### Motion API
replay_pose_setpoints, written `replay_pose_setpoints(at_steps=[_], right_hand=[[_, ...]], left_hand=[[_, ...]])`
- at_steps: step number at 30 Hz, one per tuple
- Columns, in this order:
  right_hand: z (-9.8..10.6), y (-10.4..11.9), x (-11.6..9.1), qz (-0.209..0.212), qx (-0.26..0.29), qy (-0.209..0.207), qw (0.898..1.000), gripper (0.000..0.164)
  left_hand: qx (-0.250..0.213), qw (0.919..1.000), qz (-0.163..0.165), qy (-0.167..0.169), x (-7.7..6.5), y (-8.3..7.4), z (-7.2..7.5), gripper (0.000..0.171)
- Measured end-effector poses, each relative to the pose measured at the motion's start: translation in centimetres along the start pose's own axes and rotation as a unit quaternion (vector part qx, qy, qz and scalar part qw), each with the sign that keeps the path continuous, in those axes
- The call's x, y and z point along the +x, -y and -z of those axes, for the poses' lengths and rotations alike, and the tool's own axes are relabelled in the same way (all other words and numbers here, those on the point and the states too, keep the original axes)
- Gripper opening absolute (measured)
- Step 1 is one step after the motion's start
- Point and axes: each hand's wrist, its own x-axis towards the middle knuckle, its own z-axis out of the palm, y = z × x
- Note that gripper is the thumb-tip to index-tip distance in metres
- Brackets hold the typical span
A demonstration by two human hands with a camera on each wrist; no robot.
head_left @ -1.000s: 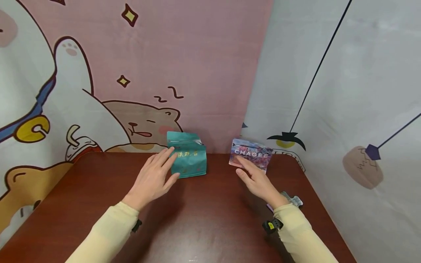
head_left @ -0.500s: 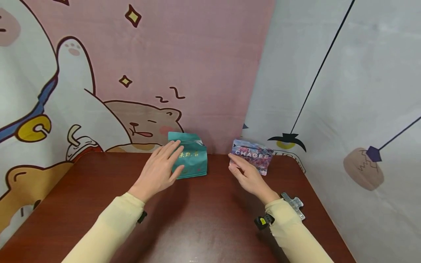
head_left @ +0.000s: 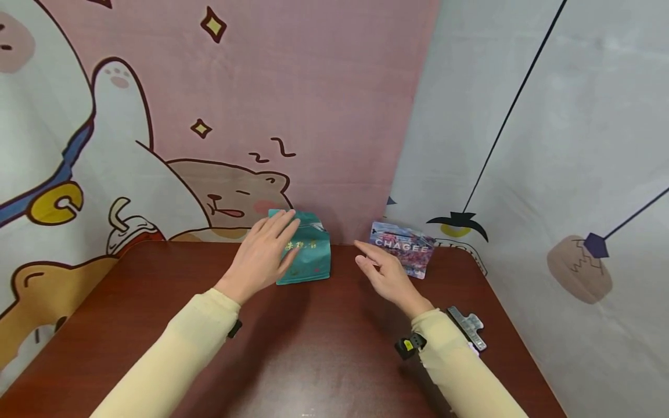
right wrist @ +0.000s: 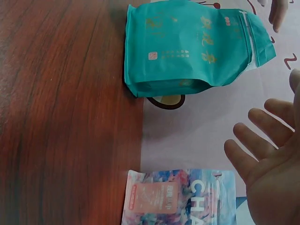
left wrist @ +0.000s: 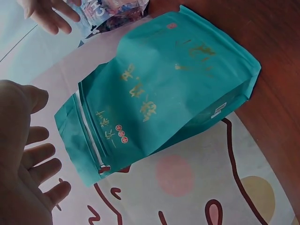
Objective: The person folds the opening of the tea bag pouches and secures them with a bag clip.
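A teal zip-top pouch (head_left: 313, 258) with gold lettering stands upright at the table's back edge. To its right stands a smaller purple-blue pouch (head_left: 410, 251) printed CHAGEE. My left hand (head_left: 265, 252), fingers extended, overlaps the teal pouch's left part in the head view; in the left wrist view a gap shows between the fingers (left wrist: 40, 168) and the pouch top. My right hand (head_left: 389, 277), empty and with relaxed fingers, hovers in front of the CHAGEE pouch's left side. The right wrist view shows its palm facing the teal pouch (right wrist: 187, 47), apart from both pouches.
A clear and dark bulldog-style clip (head_left: 467, 328) lies on the brown table (head_left: 334, 348) beside my right sleeve, with a small pinkish piece partly under the sleeve. A cartoon-printed cloth (head_left: 334, 116) hangs directly behind the table.
My left hand has shifted right and slightly up across the teal pouch. My right hand has moved left, uncovering more of the CHAGEE pouch and the clip. Both pouches stay put.
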Motion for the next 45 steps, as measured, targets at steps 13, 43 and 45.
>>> replay_pose_setpoints(at_steps=[13, 43, 45], right_hand=[[-0.7, 0.4, 1.2, 0.018, 0.023, -0.023, 0.999, 0.04], [-3.9, 0.1, 3.1, -0.014, 0.077, -0.067, 0.995, 0.036], [-4.2, -0.1, 3.3, -0.011, 0.075, -0.072, 0.995, 0.036]], left_hand=[[0.013, 0.9995, 0.021, 0.018, 2.7, -0.2, -0.2, 0.055], [-0.011, 0.9979, 0.061, 0.019, 5.2, 0.1, -2.3, 0.03], [-0.012, 0.9977, 0.065, 0.018, 5.2, 0.1, -2.4, 0.03]])
